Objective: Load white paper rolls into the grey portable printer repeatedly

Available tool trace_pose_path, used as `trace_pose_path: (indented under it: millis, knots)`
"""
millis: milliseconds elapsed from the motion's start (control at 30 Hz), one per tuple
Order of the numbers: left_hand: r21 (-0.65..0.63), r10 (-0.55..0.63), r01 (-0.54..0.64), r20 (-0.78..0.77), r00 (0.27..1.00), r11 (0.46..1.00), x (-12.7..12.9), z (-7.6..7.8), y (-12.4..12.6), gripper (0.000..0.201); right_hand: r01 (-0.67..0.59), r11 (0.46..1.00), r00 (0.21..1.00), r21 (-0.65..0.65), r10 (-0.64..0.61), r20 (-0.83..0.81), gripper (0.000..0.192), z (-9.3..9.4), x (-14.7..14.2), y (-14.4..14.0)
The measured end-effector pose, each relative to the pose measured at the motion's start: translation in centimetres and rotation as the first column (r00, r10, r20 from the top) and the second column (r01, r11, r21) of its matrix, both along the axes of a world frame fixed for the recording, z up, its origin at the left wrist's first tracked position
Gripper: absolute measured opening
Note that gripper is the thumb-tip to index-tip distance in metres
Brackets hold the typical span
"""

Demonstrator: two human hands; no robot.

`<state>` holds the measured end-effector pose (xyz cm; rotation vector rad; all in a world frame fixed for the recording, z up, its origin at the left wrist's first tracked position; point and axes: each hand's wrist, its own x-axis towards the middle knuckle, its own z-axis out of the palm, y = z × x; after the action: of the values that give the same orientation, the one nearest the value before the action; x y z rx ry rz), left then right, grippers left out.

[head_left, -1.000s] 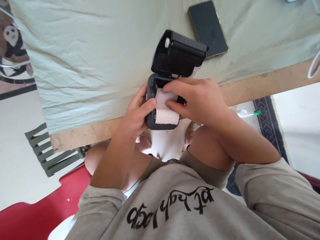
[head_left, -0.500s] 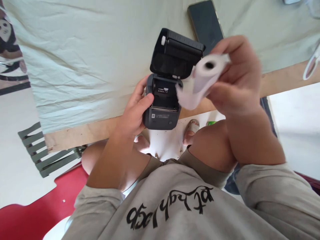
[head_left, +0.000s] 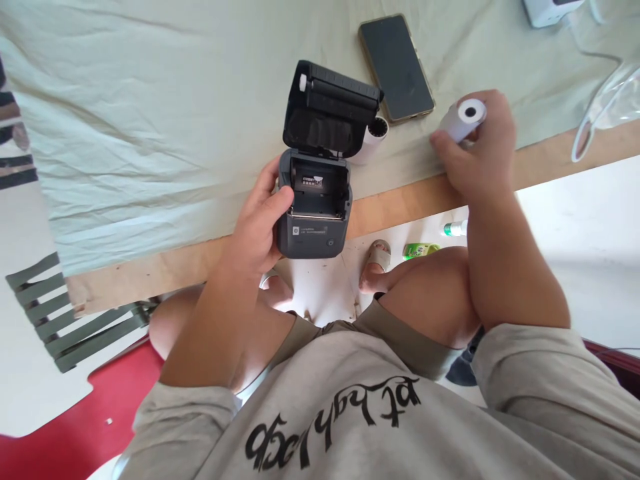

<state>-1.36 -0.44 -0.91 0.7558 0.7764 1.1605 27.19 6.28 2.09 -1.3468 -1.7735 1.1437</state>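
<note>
A dark grey portable label printer (head_left: 314, 233) is gripped in my left hand (head_left: 257, 223), its thumb over the near left rim. The printer's lid (head_left: 333, 110) stands raised, and its paper bay looks bare inside. My right hand (head_left: 480, 150) is closed round a white paper roll (head_left: 456, 123) at the table's near right, the roll's dark-holed end facing up. A second white roll (head_left: 376, 137) with a dark core lies on the cloth, partly hidden behind the lid.
On the pale green tablecloth (head_left: 175, 100) a dark phone (head_left: 397, 67) lies beyond the rolls. A white device (head_left: 547, 10) with a cable (head_left: 597, 100) is at the far right. The wooden table edge (head_left: 405, 203) runs beneath my hands. A red seat (head_left: 120, 390) is at left.
My right hand has moved right, away from the printer, to the tablecloth. The loose paper tail seen before no longer shows. The second roll has come into view behind the lid.
</note>
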Motion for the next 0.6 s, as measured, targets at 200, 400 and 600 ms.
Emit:
trace_pose_path:
  millis: [200, 400, 600]
  knots:
    - [-0.015, 0.057, -0.056, 0.018, 0.998, 0.998, 0.1, 0.1, 0.1, 0.037, 0.069, 0.959, 0.96, 0.273, -0.138, 0.245, 0.051, -0.9, 2.2, -0.1]
    - [0.005, 0.048, -0.048, -0.018, 0.999, 0.999, 0.3, 0.3, 0.3, 0.036, 0.166, 0.702, 0.938, 0.693, -0.33, 0.11, 0.027, 0.0, 0.2, -1.3]
    - [0.0, 0.084, -0.084, 0.009, 0.996, 0.996, 0.1, 0.4, 0.2, 0.035, -0.028, 0.856, 0.953, 0.517, -0.133, 0.272, 0.054, -1.6, -5.8, 0.1]
